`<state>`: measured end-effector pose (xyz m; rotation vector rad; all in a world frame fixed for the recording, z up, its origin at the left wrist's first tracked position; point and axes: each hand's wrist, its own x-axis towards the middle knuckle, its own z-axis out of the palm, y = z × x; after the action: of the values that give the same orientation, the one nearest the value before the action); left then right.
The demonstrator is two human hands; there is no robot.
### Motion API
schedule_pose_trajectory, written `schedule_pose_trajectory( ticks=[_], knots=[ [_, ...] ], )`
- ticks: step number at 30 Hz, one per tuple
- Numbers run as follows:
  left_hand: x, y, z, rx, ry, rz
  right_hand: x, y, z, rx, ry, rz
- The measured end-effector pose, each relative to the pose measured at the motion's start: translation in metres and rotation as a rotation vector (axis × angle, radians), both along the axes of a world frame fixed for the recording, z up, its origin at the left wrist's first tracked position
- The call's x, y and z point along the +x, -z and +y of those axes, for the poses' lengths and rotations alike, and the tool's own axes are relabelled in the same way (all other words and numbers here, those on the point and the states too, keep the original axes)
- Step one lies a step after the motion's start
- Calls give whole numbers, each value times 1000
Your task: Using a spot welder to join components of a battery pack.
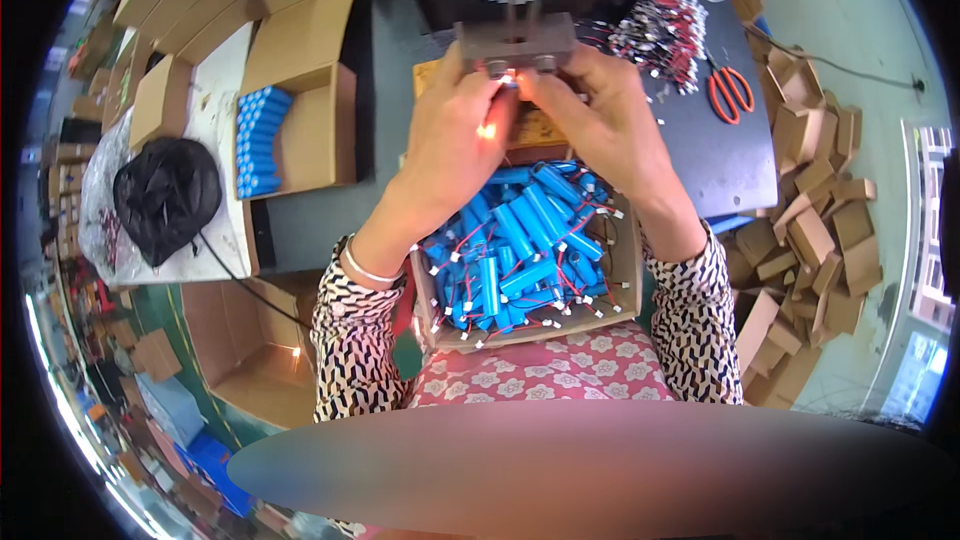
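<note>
My left hand (440,140) and my right hand (610,120) meet under the metal head of a spot-welding machine (515,44). Both have their fingers pinched close together there. A bright orange glow shines between the fingertips, and another glow lights the side of my left hand. What the fingers grip is mostly covered by them and by the glare; only a bit of blue shows. Below my wrists, an open cardboard box (630,285) is heaped with blue cylindrical batteries (530,225), many with thin red and black leads ending in white connectors.
To the left, another carton (345,130) holds rows of blue batteries (258,145). A black bag (167,198) lies beyond it. On the right are a pile of wire leads (665,35) and orange-handled scissors (730,95). Folded cardboard pieces (810,230) cover the floor there.
</note>
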<state>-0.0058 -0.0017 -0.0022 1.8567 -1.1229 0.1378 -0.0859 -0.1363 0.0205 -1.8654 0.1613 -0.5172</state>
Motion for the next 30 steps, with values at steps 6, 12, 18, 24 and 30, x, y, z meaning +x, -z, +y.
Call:
schedule_pose_trajectory(
  ticks=[6,12,18,24,30],
  knots=[
    [0,-15,23,64,132,22,-17,-8,4,-77,-35,86],
    [39,-27,100,388,33,-88,-63,-21,-14,-228,-212,-29],
    [85,0,180,1046,-237,-283,-105,7,-92,-131,356,384],
    [136,51,179,1512,-208,-383,-120,50,-158,-982,821,320],
    [150,96,189,1713,-286,-733,-119,87,-188,-993,743,531]
  ],
)
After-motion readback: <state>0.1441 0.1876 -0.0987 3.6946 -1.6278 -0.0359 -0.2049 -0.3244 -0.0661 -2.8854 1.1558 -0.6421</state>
